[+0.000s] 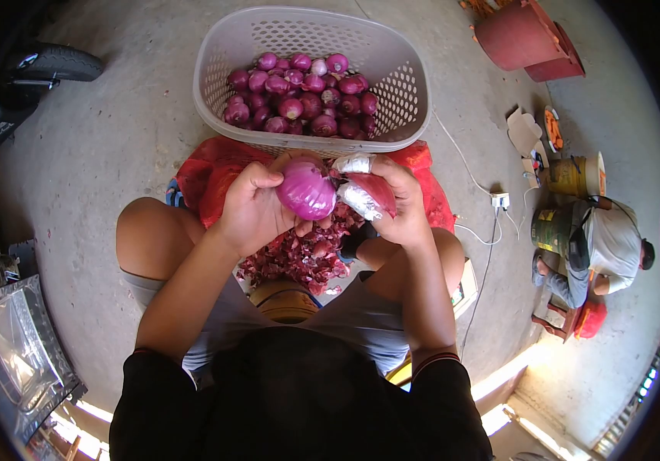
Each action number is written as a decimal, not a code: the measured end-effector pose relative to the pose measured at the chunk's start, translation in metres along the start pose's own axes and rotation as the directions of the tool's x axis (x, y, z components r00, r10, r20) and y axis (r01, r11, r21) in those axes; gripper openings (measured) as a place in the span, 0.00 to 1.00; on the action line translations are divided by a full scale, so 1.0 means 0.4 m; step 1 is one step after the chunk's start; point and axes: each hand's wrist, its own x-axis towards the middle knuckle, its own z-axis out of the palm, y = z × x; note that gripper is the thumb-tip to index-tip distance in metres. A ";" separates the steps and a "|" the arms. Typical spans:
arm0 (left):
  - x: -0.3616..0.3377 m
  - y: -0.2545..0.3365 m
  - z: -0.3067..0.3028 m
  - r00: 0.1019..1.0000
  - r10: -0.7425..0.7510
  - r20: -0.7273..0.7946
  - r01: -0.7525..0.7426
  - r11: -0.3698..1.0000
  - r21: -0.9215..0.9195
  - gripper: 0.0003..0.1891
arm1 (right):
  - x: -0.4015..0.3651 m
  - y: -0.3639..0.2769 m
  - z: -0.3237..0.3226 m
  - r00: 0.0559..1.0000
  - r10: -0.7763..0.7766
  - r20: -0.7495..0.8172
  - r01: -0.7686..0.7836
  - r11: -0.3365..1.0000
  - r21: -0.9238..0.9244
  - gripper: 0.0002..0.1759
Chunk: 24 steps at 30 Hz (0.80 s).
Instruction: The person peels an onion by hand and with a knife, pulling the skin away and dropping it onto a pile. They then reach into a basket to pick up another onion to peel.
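Observation:
My left hand (247, 206) is closed around a shiny purple onion (307, 189), its thumb along the upper left side. Close to the onion's right side, my right hand (408, 201) pinches a dull red piece of onion skin (376, 192). White or silvery wrapping covers some right fingertips. Any tool in that hand is hidden. Below both hands, a pile of loose onion skins (299, 257) lies between my legs. Past my hands stands a grey perforated basket (205, 92) holding many peeled purple onions (310, 104).
Red mesh sacks (211, 173) lie under the basket's near side. A white cord and power strip (500, 200) are on the floor at right. Farther right, a person (610, 246) sits bent over near buckets (575, 177). Red tubs (518, 34) stand at the upper right, a wheel (57, 63) at left.

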 end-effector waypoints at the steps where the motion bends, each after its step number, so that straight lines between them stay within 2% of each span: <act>1: 0.001 0.000 -0.002 1.000 0.007 0.007 -0.007 1.000 0.002 0.30 | -0.001 0.000 0.002 1.000 -0.005 -0.003 0.005 1.000 0.029 0.22; 4: -0.001 0.002 -0.001 1.000 0.003 -0.008 -0.003 0.999 -0.032 0.30 | -0.008 -0.002 -0.013 0.992 0.095 0.078 -0.098 0.995 0.030 0.28; 7: -0.003 0.008 0.001 1.000 0.019 -0.008 -0.019 1.000 -0.020 0.30 | -0.031 0.017 -0.021 0.970 0.213 0.115 -0.230 0.961 0.155 0.34; 10: -0.003 0.007 0.000 0.998 0.060 -0.024 -0.059 0.997 0.046 0.29 | -0.031 0.012 -0.020 0.968 0.199 0.153 -0.211 0.975 0.067 0.35; 16: -0.005 0.005 0.013 0.991 0.078 -0.111 -0.066 0.992 0.107 0.25 | -0.008 0.007 0.000 0.970 0.190 0.153 -0.201 0.978 0.056 0.30; 19: -0.008 0.009 0.009 0.989 0.117 -0.087 -0.096 0.972 0.214 0.25 | -0.007 -0.001 0.009 0.945 0.284 0.163 -0.303 0.947 0.106 0.28; 22: -0.007 0.011 0.005 0.987 0.114 -0.115 -0.074 0.949 0.307 0.30 | -0.001 -0.012 0.006 0.943 0.276 0.189 -0.300 0.947 0.113 0.28; 24: -0.009 0.011 0.005 0.988 0.101 -0.121 -0.063 0.957 0.284 0.30 | -0.008 -0.007 0.003 0.949 0.257 0.182 -0.277 0.956 0.096 0.28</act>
